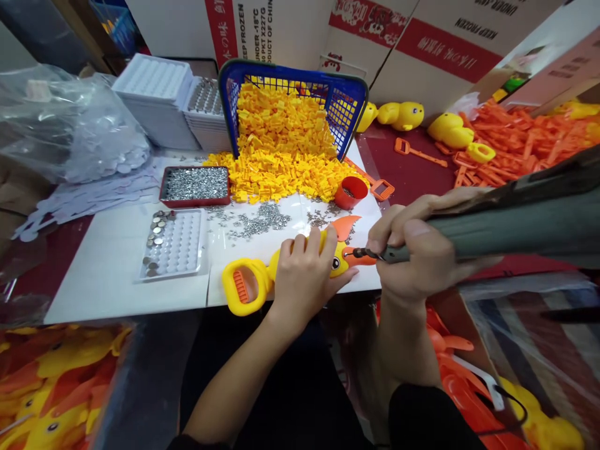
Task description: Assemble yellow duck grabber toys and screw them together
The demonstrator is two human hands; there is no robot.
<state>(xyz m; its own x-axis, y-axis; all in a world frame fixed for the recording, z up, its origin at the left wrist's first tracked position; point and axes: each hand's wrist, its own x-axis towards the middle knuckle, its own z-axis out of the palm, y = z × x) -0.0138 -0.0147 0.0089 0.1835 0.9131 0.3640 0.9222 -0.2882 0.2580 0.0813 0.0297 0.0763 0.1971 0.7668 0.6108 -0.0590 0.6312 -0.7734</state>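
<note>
My left hand [307, 275] lies over a yellow duck-shaped grabber toy [248, 284] with an orange beak, pressing it down at the near edge of the white table sheet [107, 269], fingers curled over its body. My right hand [415, 250] is wrapped round a grey-green electric screwdriver [506, 228]. Its tip touches the duck's head close to the beak.
A tipped blue basket [349, 103] spills small yellow parts. A red tray of screws [194, 185], a white blister tray with button cells [171, 244], a red cup [350, 192] and loose screws lie behind. Orange parts and yellow ducks sit right; boxes of toys flank my lap.
</note>
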